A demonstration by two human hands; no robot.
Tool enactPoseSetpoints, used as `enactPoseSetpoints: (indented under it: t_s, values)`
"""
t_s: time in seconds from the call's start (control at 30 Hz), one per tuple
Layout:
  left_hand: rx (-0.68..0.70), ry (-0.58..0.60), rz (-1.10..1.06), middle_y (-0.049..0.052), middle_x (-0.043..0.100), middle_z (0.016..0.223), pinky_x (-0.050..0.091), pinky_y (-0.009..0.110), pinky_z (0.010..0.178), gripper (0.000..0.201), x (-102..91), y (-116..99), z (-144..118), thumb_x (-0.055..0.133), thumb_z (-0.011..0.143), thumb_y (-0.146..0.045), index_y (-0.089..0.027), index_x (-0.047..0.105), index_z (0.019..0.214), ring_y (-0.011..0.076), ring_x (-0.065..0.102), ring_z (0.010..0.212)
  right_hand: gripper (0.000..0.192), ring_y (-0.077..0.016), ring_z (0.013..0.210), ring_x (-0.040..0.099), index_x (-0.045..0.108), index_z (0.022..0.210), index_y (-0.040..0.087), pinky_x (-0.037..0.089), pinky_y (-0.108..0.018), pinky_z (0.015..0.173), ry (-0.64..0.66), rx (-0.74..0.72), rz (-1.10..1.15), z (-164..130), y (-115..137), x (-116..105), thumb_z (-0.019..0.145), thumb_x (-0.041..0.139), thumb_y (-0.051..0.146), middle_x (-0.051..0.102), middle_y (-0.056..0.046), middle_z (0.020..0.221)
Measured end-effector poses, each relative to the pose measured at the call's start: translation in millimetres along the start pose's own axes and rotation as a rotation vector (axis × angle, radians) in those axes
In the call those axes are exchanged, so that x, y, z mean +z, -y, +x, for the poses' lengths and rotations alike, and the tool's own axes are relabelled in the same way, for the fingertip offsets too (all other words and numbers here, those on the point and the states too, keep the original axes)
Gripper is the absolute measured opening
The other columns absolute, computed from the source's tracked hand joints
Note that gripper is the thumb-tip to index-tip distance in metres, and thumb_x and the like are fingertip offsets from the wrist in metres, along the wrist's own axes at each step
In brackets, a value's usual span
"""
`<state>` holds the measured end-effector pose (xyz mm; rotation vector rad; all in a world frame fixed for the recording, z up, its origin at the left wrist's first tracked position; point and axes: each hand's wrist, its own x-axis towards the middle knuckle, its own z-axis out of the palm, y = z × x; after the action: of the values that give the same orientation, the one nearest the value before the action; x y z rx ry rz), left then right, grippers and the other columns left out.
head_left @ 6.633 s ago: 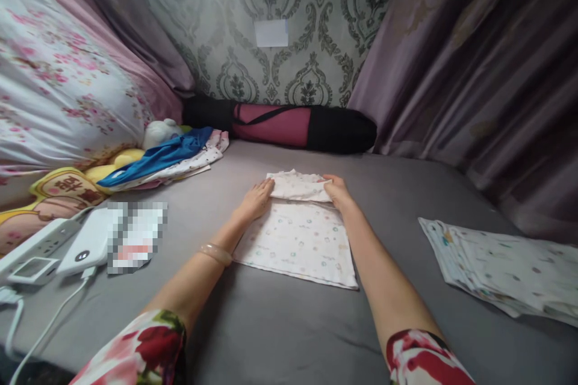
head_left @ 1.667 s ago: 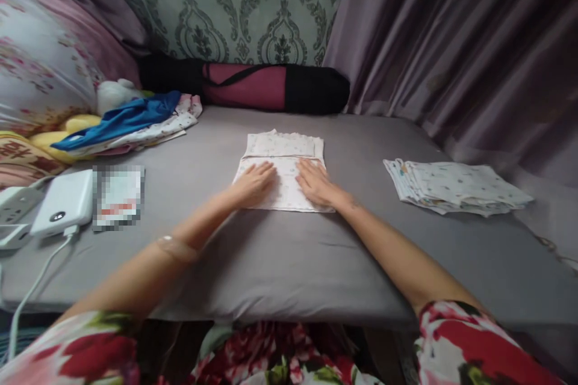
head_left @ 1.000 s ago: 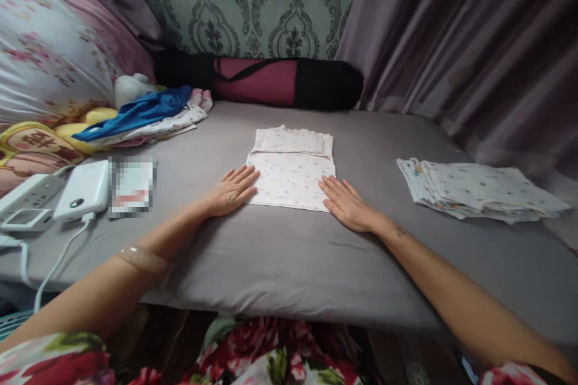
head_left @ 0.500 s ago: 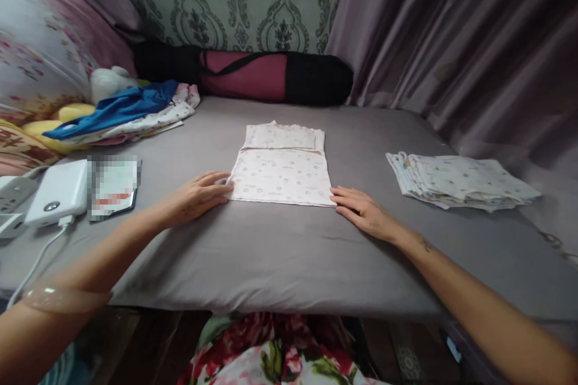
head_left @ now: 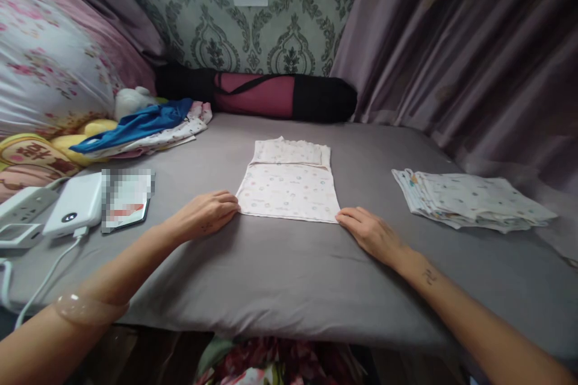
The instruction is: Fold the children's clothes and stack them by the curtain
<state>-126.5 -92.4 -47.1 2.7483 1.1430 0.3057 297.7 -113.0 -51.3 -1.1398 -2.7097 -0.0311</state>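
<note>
A white printed garment (head_left: pixel 289 192) lies on the grey sheet in front of me, its far part folded over toward me into a band. My left hand (head_left: pixel 210 212) pinches its near left corner, fingers pressed together. At the near right corner, my right hand (head_left: pixel 368 231) grips the cloth between thumb and fingers. The garment's near edge runs straight between both hands, flat on the sheet. Off to the right sits a stack of folded printed clothes (head_left: pixel 469 198), apart from my hand.
On the left are a white power bank (head_left: pixel 74 204) with a cable, a power strip (head_left: pixel 27 204) and a phone (head_left: pixel 126 198), partly blurred. Behind them lie a blue garment (head_left: pixel 139 123) on other clothes and plush toys. A black and maroon long bag (head_left: pixel 257 96) lies along the wall.
Both hands have closed from flat, extended fingers to a pinch on the garment's near corners. The garment lies as before; the camera view has tilted up slightly.
</note>
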Motion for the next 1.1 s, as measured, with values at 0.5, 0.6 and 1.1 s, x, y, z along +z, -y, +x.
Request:
enactPoseSetpoints:
  t_s: [0.5,0.6,1.1]
  values:
    - [-0.542,-0.088,-0.369,-0.003,0.056,0.053,0.039,0.022,0.047,0.020,-2.1,-11,21,0.050,0.080,-0.036,-0.020,0.061,0.085,0.0134,0.054,0.048,0.027,-0.0214,0.094,0.061,0.061,0.110,0.020,0.052,-0.034,0.080,0.048,0.044,-0.118,11,5,2,0.095,0.042,0.009,0.065,-0.008,0.107]
    - [-0.696,-0.069,-0.674,-0.006,0.050,0.043,0.035,0.020,0.037,0.023,-8.6,-15,25,0.051,0.081,-0.041,-0.020,0.057,0.089,0.0125,0.048,0.036,0.018,-0.0204,0.089,0.061,0.061,0.104,0.021,0.052,-0.033,0.076,0.099,0.002,-0.111,13,5,-5,0.097,0.044,0.017,0.064,-0.008,0.106]
    - [-0.300,-0.190,-0.251,0.002,0.063,0.082,0.045,0.026,0.065,0.024,2.5,6,26,0.051,0.088,-0.034,-0.018,0.060,0.103,0.0145,0.057,0.069,0.022,-0.0174,0.086,0.060,0.062,0.106,0.019,0.045,-0.027,0.073,0.119,0.141,-0.017,24,2,-6,0.099,0.041,0.020,0.062,-0.006,0.099]
